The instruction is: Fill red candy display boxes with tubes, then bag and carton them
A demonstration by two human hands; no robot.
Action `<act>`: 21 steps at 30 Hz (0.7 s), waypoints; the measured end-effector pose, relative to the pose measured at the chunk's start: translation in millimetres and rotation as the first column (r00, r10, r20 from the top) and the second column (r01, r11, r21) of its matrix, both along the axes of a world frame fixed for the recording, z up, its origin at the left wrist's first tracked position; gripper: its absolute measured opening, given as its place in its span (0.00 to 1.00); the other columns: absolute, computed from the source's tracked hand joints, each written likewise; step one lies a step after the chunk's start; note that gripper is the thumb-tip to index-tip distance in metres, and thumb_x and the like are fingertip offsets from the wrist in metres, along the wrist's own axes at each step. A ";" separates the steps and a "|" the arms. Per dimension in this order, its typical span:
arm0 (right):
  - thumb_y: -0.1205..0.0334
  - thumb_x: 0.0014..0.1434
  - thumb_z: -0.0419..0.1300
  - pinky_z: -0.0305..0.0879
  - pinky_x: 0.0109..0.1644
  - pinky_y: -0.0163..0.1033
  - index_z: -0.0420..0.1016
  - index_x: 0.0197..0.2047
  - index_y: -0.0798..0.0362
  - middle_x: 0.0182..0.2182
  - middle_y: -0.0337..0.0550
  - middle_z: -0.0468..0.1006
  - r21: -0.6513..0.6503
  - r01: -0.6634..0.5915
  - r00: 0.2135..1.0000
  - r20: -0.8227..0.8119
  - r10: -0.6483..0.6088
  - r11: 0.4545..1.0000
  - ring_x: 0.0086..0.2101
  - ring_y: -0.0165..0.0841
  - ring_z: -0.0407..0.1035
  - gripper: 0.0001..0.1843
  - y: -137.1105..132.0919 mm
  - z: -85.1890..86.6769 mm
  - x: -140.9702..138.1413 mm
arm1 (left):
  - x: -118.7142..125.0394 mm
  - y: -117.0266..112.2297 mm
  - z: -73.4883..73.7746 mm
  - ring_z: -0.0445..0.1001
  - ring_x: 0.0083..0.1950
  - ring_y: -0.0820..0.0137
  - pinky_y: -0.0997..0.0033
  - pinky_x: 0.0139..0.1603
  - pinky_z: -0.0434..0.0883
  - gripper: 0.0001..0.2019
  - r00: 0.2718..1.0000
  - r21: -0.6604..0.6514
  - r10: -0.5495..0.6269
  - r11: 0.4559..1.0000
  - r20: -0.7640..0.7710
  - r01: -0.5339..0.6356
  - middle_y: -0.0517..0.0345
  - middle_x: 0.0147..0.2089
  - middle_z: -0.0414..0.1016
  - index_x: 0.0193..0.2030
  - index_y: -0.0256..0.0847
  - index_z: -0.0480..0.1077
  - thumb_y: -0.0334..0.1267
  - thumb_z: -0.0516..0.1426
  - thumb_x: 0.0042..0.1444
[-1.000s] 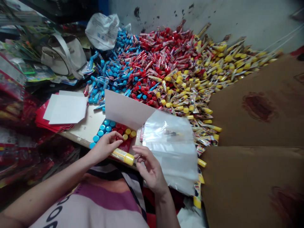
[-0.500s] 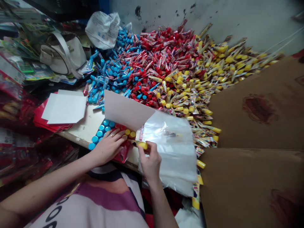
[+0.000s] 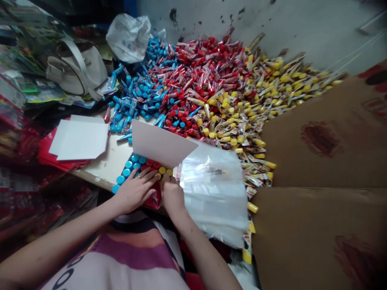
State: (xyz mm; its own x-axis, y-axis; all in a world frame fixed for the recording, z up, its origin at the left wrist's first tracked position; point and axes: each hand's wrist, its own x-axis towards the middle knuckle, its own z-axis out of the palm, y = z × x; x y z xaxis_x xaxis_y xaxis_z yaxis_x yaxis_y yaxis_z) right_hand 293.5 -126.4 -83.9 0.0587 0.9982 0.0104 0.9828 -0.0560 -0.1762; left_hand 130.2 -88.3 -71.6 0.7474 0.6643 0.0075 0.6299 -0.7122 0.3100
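My left hand [image 3: 135,190] lies flat with its fingers spread on a row of blue-, red- and yellow-capped tubes [image 3: 137,163] packed in a red card tray [image 3: 155,200] at the table's near edge. My right hand [image 3: 172,196] is beside it, fingers curled down at the yellow end of the row, over a yellow-capped tube that they mostly hide. A white card flap [image 3: 160,143] stands up behind the row. A stack of clear plastic bags [image 3: 215,191] lies just right of my right hand.
A big heap of loose tubes fills the table behind: blue [image 3: 142,90], red [image 3: 205,68], yellow [image 3: 269,84]. White cards on red sheets [image 3: 80,139] lie at the left, a pale handbag [image 3: 75,70] beyond. Brown cardboard [image 3: 320,193] covers the right.
My right hand carried a yellow-capped tube from near my lap up to the yellow end of the row. My left hand let go of it and settled flat on the row.
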 end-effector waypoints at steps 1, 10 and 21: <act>0.69 0.63 0.54 0.62 0.25 0.33 0.70 0.44 0.53 0.31 0.48 0.77 -0.005 -0.010 1.000 0.010 0.010 1.000 0.26 0.34 0.74 0.06 -0.3 -1.8 -2.7 | -0.7 -0.4 -1.5 0.57 0.67 0.56 0.47 0.68 0.48 0.22 1.000 -0.001 -0.002 1.000 0.007 0.002 0.50 0.66 0.63 0.66 0.42 0.60 0.40 0.47 0.66; 0.55 0.64 0.53 0.66 0.29 0.31 0.75 0.37 0.52 0.25 0.37 0.77 0.188 0.239 0.813 -0.576 -0.090 0.953 0.24 0.29 0.71 0.13 27.2 14.8 102.0 | -14.9 10.7 -8.6 0.67 0.63 0.63 0.61 0.64 0.64 0.20 0.963 -0.004 0.076 0.997 0.259 -0.077 0.57 0.64 0.67 0.62 0.53 0.65 0.41 0.50 0.64; 0.54 0.55 0.63 0.62 0.56 0.42 0.56 0.66 0.55 0.56 0.53 0.69 0.176 0.118 0.965 -0.253 -0.071 0.977 0.55 0.38 0.65 0.39 259.7 -9.6 217.6 | -58.4 28.0 -45.5 0.74 0.57 0.59 0.62 0.54 0.75 0.20 0.795 -0.051 0.404 0.902 0.453 -0.429 0.65 0.60 0.72 0.58 0.62 0.68 0.44 0.50 0.60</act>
State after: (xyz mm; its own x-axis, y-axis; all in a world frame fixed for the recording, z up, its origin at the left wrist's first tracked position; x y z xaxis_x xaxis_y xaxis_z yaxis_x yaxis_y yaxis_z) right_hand 511.2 133.3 -93.5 0.1770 0.9692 0.1712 0.9004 -0.0892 -0.4258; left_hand 71.8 -60.2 -117.1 0.3063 0.8997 0.3112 0.6734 -0.4358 0.5972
